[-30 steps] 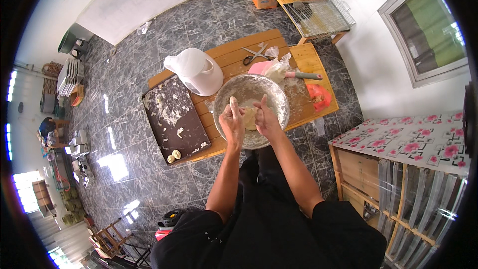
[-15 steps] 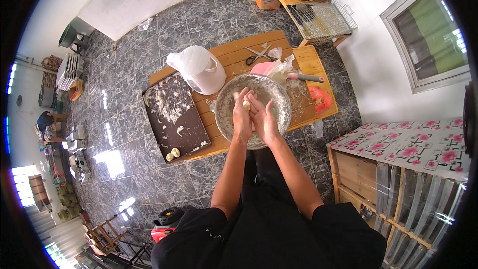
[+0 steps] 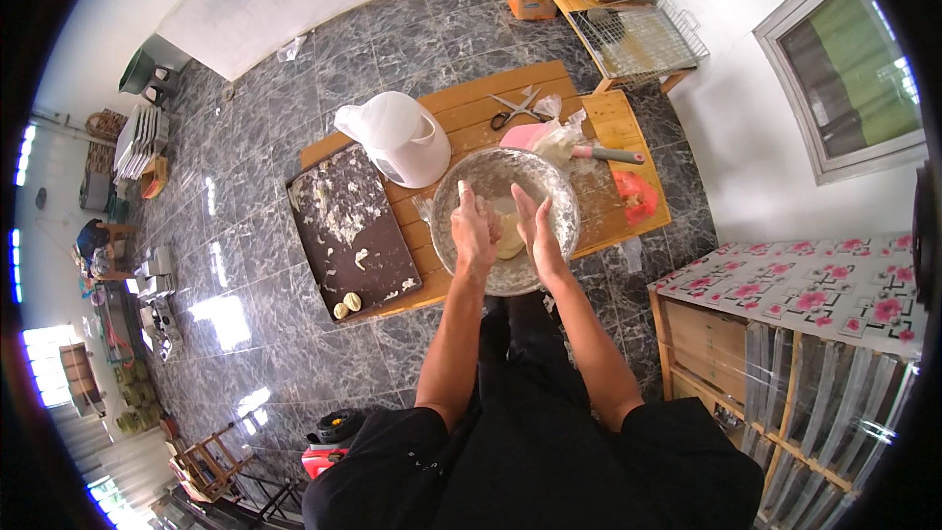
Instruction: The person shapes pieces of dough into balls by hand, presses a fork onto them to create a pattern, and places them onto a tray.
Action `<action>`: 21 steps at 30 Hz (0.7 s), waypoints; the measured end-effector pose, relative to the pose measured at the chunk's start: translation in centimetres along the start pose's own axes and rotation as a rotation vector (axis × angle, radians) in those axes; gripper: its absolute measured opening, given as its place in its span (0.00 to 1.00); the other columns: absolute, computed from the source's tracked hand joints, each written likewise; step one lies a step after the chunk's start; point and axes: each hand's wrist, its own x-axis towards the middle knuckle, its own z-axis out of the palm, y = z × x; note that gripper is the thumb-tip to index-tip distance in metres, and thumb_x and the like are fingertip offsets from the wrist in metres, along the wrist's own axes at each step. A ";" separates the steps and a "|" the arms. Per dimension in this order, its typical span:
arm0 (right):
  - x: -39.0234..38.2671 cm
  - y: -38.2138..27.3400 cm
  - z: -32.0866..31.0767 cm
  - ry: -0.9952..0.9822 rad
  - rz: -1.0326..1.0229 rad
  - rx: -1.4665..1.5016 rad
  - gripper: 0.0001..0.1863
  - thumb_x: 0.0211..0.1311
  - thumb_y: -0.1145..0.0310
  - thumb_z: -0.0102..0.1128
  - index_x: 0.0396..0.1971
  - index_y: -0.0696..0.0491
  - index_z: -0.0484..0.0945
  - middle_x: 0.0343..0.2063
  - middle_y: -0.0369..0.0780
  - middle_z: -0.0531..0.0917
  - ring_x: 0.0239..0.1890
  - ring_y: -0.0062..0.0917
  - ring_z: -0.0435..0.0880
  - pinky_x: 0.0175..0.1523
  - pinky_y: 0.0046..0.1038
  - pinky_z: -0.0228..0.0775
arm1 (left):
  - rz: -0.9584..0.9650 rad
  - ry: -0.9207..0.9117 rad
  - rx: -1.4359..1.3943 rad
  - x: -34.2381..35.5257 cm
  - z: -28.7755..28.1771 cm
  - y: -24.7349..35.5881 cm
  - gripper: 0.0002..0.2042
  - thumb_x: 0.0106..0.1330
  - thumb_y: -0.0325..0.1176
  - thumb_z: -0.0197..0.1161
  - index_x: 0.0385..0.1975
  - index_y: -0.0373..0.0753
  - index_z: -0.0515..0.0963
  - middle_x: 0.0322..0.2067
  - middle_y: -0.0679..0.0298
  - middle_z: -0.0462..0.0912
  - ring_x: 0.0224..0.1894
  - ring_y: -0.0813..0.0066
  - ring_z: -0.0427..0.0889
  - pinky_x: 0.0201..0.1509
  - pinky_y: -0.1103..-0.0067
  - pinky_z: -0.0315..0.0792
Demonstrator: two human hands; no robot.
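And both forearms are slanting into the floury metal bowl point(image 3: 510, 167), one from seven o'clock, the other from five! Taking the bowl as our clock, the left hand point(image 3: 476, 238) is hanging on the eight-to-nine side, its thumb pointing up to twelve, its fingers bending inward. The right hand point(image 3: 541, 238) is facing it from between three and four, palm turning inward, fingers straightening toward eleven. Those two hands are standing apart, and the right one is gripping nothing. The left? Its palm is hiding from us, so I'm not able to tell whether it's clasping anything.

The pale dough point(image 3: 509, 239) is lying in the bowl, showing between the hands, its left edge disappearing behind the left fingers; whether they're touching it, the view isn't revealing. The wrists are covering stretches of the near rim. Out at ten, a white jug point(image 3: 397, 142) is towering; at nine, a dark tray point(image 3: 339, 270) is lying flat, two dough balls point(image 3: 346, 305) sitting in its near corner. At two, crumpled plastic point(image 3: 561, 140) is partly covering something pink.
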 end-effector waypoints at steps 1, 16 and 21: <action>0.1 -0.1 0.3 0.024 0.042 0.117 0.44 0.67 0.32 0.18 0.71 0.51 0.50 0.73 0.38 0.47 0.75 0.28 0.36 0.73 0.47 0.22 | 0.033 -0.090 0.160 0.1 -0.5 -0.2 0.21 0.74 0.51 0.46 0.23 0.43 0.72 0.15 0.68 0.69 0.14 0.78 0.64 0.14 0.82 0.55; 1.4 1.4 0.8 0.499 0.038 -0.064 0.28 0.67 0.45 0.53 0.16 0.53 0.74 0.09 0.29 0.67 0.08 0.12 0.62 0.15 0.19 0.51 | 0.334 0.042 1.167 -2.9 1.7 0.0 0.28 0.74 0.52 0.39 0.64 0.36 0.62 0.59 0.49 0.69 0.64 0.57 0.65 0.71 0.53 0.37; -0.1 0.1 3.5 -0.012 -0.277 -0.297 0.28 0.77 0.52 0.33 0.51 0.59 0.78 0.51 0.44 0.80 0.55 0.28 0.73 0.64 0.28 0.57 | -0.162 -0.027 0.041 -1.1 0.1 -1.8 0.34 0.73 0.59 0.33 0.66 0.35 0.60 0.62 0.47 0.66 0.63 0.58 0.67 0.64 0.65 0.63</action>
